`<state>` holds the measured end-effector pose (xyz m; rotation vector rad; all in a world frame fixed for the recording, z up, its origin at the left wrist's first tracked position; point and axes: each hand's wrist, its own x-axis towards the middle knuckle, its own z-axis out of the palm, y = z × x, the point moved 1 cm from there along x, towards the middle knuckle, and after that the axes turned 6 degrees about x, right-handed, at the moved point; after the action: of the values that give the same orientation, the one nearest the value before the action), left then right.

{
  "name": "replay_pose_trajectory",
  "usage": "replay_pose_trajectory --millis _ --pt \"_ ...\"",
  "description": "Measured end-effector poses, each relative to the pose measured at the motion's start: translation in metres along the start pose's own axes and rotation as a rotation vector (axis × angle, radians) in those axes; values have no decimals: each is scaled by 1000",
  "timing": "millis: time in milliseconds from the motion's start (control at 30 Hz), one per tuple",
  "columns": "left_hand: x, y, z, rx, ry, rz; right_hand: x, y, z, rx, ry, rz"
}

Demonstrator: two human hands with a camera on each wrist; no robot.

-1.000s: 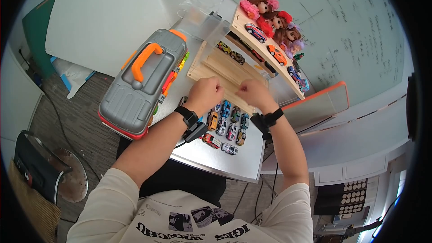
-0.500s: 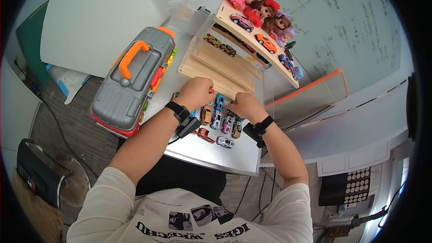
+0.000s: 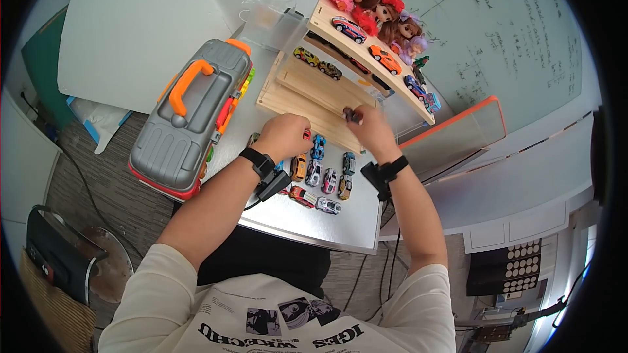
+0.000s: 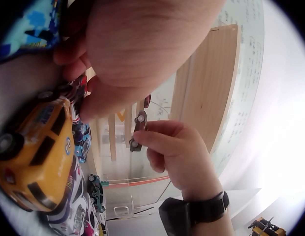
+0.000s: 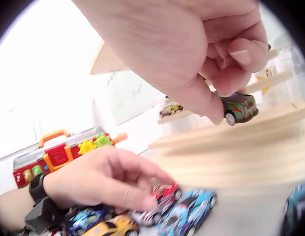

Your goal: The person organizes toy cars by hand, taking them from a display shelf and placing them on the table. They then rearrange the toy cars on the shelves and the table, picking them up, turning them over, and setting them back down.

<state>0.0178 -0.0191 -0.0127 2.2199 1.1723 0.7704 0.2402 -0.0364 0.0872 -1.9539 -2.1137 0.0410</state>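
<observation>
My right hand (image 3: pixel 371 132) pinches a small green toy car (image 5: pixel 242 107) between thumb and fingers, held up in front of the wooden shelf's (image 3: pixel 307 119) lower steps. Low over the table, my left hand (image 3: pixel 286 136) has its thumb and fingers around a red and white toy car (image 5: pixel 168 195), partly covered by them. Beside that car lies a light blue toy car (image 5: pixel 189 212). A yellow-orange toy car (image 4: pixel 42 147) sits close below the left hand. Several more toy cars, among them a pink and white one (image 3: pixel 329 181), stand in rows on the silvery table.
A grey toolbox (image 3: pixel 186 117) with an orange handle stands on the left. The shelf's top board carries dolls (image 3: pixel 379 16) and an orange toy car (image 3: pixel 384 60); two toy cars (image 3: pixel 317 63) sit on a lower step. An orange-edged panel (image 3: pixel 451 144) leans at the right.
My left hand has come down to the red and white car. The right hand dipped among the parked cars, took the green one and lifted it towards the shelf.
</observation>
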Motion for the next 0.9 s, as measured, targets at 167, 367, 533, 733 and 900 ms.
replay_pose_trajectory --millis 167,367,533,733,900 --pt "1 -1 2 -5 25 -4 52 26 -14 -11 163 -30" --pt "2 -3 4 -22 3 -18 84 28 -8 2 141 -30" --pt "4 -5 8 14 0 -2 98 40 3 -6 99 -68" --pt "4 -3 7 20 -4 -3 100 34 2 10 41 -74" --pt "3 0 3 36 -16 -19 99 37 3 -5 44 -63"
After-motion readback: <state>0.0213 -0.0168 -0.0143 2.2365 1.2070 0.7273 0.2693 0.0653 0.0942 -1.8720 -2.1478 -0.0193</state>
